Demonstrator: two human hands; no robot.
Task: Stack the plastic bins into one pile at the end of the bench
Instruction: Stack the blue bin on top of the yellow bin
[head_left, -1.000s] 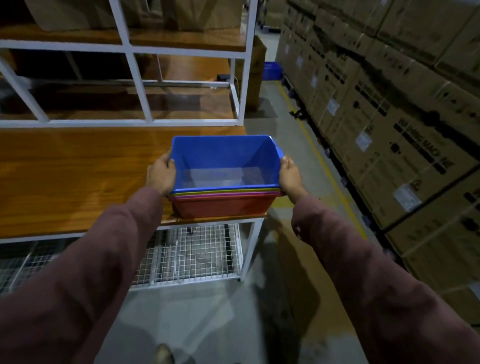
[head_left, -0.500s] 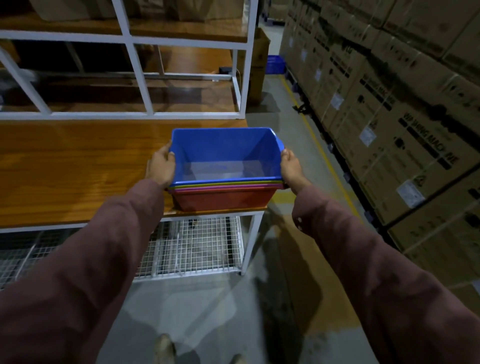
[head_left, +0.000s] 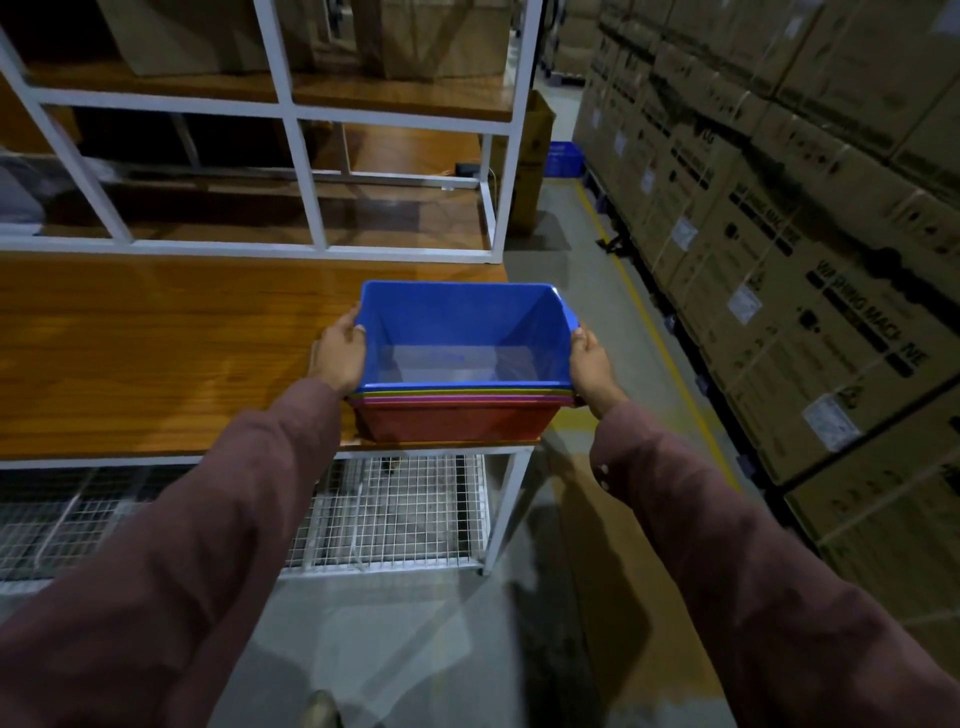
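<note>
A nested pile of plastic bins (head_left: 457, 415) sits at the right end of the wooden bench (head_left: 156, 353). A blue bin (head_left: 462, 322) is on top, thin green, yellow and pink rims show under it, and a red bin forms the base. My left hand (head_left: 337, 356) grips the pile's left rim. My right hand (head_left: 592, 364) grips its right rim. The pile's base rests on the bench top near the front right corner. The blue bin is empty.
A white metal frame (head_left: 291, 130) with wooden shelves rises behind the bench. A wire mesh shelf (head_left: 395, 512) lies under the bench top. Stacked cardboard boxes (head_left: 779, 234) line the right side of a concrete aisle (head_left: 597, 322). A small blue crate (head_left: 563, 158) stands far down the aisle.
The pile and both hands hold nearly the same spot on the bench end. The view has shifted slightly, with the pile sitting a little further onto the bench.
</note>
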